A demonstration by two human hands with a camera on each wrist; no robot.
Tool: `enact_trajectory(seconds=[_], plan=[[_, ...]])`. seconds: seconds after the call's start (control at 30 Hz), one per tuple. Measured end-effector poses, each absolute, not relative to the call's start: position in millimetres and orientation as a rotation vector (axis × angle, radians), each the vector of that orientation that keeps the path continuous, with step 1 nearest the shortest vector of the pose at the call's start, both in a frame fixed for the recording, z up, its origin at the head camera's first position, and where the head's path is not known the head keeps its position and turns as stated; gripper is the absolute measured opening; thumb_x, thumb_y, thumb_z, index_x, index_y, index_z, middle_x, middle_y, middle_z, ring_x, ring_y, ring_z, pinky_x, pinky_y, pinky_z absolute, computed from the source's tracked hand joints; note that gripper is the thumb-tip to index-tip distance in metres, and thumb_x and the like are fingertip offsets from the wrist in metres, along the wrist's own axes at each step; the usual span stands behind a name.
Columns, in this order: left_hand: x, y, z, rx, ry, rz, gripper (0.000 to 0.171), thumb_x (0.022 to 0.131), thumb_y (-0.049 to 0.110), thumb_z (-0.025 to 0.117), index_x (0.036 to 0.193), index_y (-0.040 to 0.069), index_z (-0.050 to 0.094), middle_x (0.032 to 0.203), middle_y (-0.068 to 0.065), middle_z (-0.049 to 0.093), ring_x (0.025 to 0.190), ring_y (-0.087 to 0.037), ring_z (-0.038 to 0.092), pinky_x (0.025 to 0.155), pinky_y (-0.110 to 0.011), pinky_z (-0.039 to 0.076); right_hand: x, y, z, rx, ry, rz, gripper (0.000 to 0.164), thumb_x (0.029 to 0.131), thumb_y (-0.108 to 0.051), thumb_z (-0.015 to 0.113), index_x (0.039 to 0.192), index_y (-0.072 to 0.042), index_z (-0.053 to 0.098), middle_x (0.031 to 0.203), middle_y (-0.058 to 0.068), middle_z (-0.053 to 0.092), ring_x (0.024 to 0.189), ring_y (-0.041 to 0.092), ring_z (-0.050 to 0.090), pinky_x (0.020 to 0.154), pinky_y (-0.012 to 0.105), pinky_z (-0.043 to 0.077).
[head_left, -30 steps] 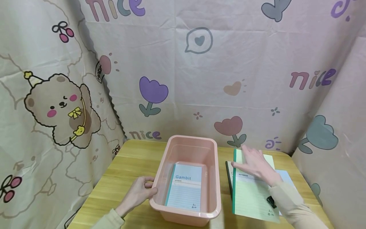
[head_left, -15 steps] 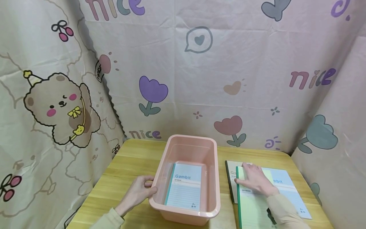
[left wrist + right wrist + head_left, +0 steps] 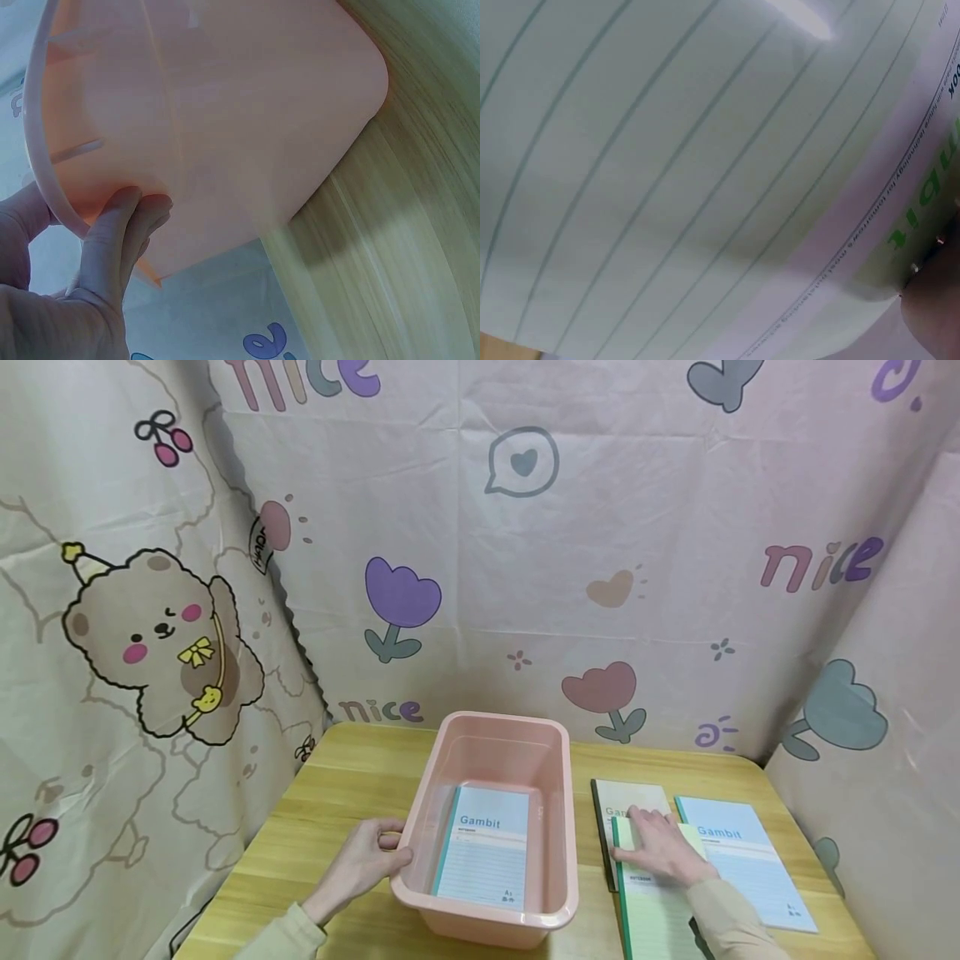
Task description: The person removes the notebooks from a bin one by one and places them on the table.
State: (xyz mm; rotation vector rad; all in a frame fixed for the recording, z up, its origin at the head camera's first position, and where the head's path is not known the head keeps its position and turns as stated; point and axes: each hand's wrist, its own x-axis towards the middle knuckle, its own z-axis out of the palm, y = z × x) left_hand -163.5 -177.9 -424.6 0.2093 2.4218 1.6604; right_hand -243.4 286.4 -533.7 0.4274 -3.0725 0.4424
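My left hand (image 3: 367, 864) pinches the near left rim of a pink plastic tub (image 3: 564, 835); in the left wrist view its fingers press the outer wall (image 3: 247, 112) just below the lip. A light blue notebook (image 3: 483, 856) lies flat on the tub's bottom. To the right of the tub, my right hand (image 3: 666, 850) grips a pale green notebook (image 3: 652, 914) near its top, thumb at the green spine. That notebook's lined cover (image 3: 667, 165) bows and fills the right wrist view, with only a bit of finger showing at the edge.
A cream notebook with a black spine (image 3: 630, 793) lies partly under the green one. Another light blue notebook (image 3: 761, 872) lies to its right. The wooden table (image 3: 360, 768) ends at a patterned curtain (image 3: 517, 568) behind and at both sides.
My right hand has brought the green notebook down and toward me, uncovering more of the cream and light blue notebooks. My left hand and the tub have stayed put.
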Motion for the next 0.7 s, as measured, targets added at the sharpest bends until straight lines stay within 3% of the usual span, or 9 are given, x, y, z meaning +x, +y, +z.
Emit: enact_trajectory(seconds=[0.13,0.7], plan=[[-163.6,-178.4,-424.4,0.221,2.418,1.658,0.051,0.082,0.000,0.061,0.127,-0.023,0.052,0.110,-0.038,0.069,0.094,-0.041,0.074,0.073,-0.039,0.064,-241.9,284.6,-537.8,0.420,-3.116,0.493,0.090,0.080,-0.057,0.073,0.136,0.009,0.048,0.135,0.036,0.056,0.125,0.056,0.051,0.111,0.075,0.029],[-163.9,-177.1,-423.2,0.200,2.431,1.644,0.052,0.082,0.000,0.062,0.128,-0.023,0.051,0.111,-0.037,0.068,0.094,-0.039,0.074,0.074,-0.039,0.064,-241.9,286.8,-551.9,0.408,-3.218,0.645,0.102,0.083,-0.057,0.070,0.147,0.013,0.034,0.151,0.042,0.034,0.139,0.064,0.029,0.116,0.075,0.017]])
